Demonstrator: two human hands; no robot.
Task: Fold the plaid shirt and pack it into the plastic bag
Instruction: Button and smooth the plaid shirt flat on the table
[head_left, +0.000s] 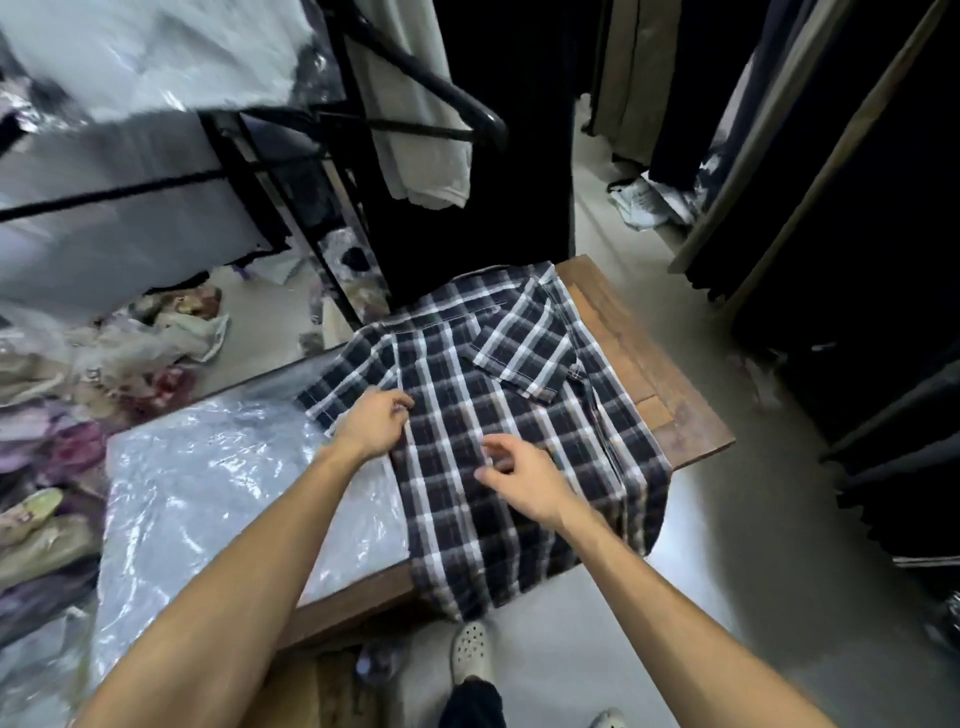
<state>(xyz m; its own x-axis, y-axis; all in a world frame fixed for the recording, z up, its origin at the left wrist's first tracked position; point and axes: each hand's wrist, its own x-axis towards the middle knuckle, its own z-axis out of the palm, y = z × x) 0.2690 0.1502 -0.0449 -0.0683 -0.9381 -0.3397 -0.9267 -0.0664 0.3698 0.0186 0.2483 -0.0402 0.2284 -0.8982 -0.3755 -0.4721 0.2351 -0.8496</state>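
Note:
The dark blue and white plaid shirt (467, 395) lies spread on a wooden table (691, 421), one sleeve folded across its middle and its hem hanging over the near edge. My left hand (371, 423) rests on the shirt's left side, fingers curled and pinching the fabric near the sleeve seam. My right hand (524, 480) hovers just above the shirt's lower middle, fingers apart and holding nothing. A clear plastic bag (208, 488) lies flat on the table's left half, touching the shirt's left edge.
A black clothes rack (332, 171) with hanging garments stands behind the table. Piles of bagged clothes (57, 415) crowd the floor at the left. Dark curtains (857, 234) hang at the right. My foot in a white clog (472, 652) stands by the table's near edge.

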